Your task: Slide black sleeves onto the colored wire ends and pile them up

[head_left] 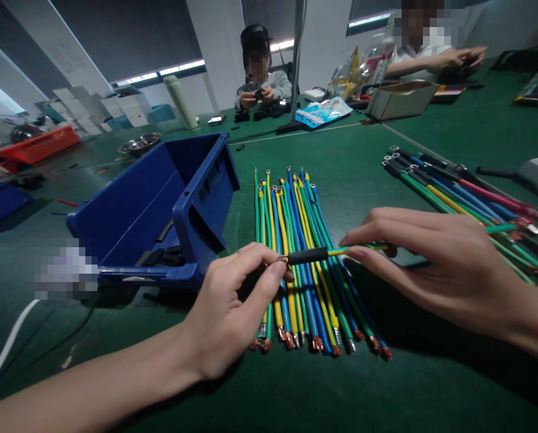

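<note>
My left hand [233, 307] pinches the end of a black sleeve [307, 255] that sits on a green-and-yellow wire [368, 247]. My right hand [435, 264] pinches that same wire just right of the sleeve, fingers closed on it. The wire runs on to the right past my right hand. Both hands hover over a row of blue, green and yellow wires [303, 258] with metal terminals, laid side by side on the green table [341, 385].
A blue plastic bin [160, 210] holding black sleeves stands left of the wires. A second bundle of wires [458, 192] lies at the right. Two other people sit at the far side, with a cardboard box [402, 99], a steel bowl [139, 144] and an orange tray [34, 147].
</note>
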Action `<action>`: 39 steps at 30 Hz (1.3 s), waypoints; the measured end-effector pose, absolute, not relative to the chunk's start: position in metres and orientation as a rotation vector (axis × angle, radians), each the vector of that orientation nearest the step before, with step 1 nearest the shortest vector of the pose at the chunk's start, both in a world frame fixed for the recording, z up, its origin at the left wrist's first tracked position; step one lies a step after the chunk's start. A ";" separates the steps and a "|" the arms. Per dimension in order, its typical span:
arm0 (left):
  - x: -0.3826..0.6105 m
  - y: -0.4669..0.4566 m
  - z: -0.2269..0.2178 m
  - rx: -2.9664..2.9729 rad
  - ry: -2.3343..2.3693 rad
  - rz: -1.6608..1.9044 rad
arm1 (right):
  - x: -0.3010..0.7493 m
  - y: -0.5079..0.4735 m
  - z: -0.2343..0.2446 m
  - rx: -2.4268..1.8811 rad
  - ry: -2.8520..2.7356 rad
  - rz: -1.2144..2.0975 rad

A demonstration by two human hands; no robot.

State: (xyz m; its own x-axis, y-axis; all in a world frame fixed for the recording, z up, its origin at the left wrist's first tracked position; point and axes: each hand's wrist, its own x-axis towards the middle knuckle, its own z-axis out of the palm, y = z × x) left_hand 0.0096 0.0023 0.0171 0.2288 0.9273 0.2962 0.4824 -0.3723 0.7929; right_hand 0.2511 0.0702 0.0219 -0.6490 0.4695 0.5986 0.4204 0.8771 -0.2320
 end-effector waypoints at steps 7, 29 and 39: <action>0.008 0.003 0.017 1.923 1.289 1.034 | 0.251 0.071 0.022 -0.632 -2.364 0.134; 0.007 0.000 0.017 1.935 1.225 1.054 | 0.250 0.065 0.025 -0.507 -2.352 0.050; 0.009 -0.003 0.018 1.908 1.245 1.116 | 0.248 0.067 0.024 -0.552 -2.403 0.170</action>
State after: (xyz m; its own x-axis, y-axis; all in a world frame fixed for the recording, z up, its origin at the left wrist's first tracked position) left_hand 0.0093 -0.0030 0.0176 0.2083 0.9228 0.3242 0.4225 -0.3838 0.8211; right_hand 0.2479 0.0672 0.0241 -0.6951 0.4299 0.5762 0.3444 0.9027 -0.2579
